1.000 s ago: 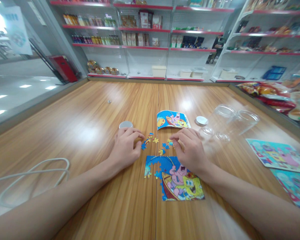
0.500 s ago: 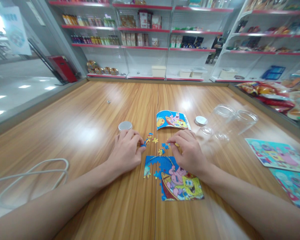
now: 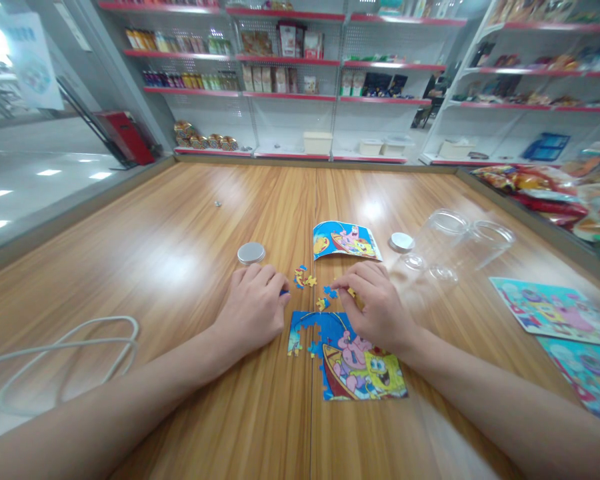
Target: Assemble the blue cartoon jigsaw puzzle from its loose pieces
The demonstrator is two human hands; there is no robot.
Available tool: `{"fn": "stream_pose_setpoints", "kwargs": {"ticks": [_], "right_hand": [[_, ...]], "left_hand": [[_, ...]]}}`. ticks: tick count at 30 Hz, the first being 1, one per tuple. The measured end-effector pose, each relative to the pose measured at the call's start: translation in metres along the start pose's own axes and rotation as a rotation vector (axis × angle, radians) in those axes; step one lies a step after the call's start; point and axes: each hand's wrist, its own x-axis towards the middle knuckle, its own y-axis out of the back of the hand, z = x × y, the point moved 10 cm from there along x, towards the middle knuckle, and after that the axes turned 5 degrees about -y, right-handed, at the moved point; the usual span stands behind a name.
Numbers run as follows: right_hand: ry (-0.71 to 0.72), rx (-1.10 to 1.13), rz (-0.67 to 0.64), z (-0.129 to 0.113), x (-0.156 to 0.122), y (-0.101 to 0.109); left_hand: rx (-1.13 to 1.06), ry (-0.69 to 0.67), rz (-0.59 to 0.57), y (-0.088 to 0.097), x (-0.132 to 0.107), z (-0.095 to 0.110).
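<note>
My left hand [image 3: 256, 301] is closed, pinching a small blue puzzle piece [image 3: 284, 292] between thumb and fingers, most of it hidden. My right hand [image 3: 375, 300] is curled with thumb and index finger apart, its fingertips beside loose blue pieces [image 3: 329, 291]. A yellow piece [image 3: 352, 292] shows in the gap under its fingers. Between the hands lie more loose yellow and blue pieces [image 3: 309, 281]. Just below is a partly assembled cartoon jigsaw puzzle [image 3: 363, 373], with a gap at its upper left and an uneven left side. My right hand covers some of its top right.
A curved picture card [image 3: 347, 240] stands behind the pieces. Two round lids [image 3: 251, 253] [image 3: 402, 241] and clear plastic jars [image 3: 443, 237] lie around it. Further right are two picture sheets [image 3: 555, 310]; a white cable [image 3: 70, 345] loops at left. Shelves line the back.
My left hand has drawn slightly down with the blue piece, away from the loose pieces, which show more fully. My right hand has hardly moved.
</note>
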Motion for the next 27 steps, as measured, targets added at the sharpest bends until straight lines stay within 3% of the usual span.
{"fn": "stream_pose_setpoints", "kwargs": {"ticks": [14,25,27], "right_hand": [[0.016,0.023,-0.020,-0.0051,-0.0003,-0.0015],[0.030,0.048,-0.035,-0.0095,-0.0010,-0.0022],[0.030,0.053,-0.043,-0.0094,-0.0008,-0.0030]], "left_hand": [[-0.093,-0.047,-0.066,-0.0095,0.0008,0.0034],[-0.118,-0.058,-0.057,-0.0105,0.0000,0.0042],[-0.176,-0.064,-0.010,-0.0064,0.0000,0.0048]]}}
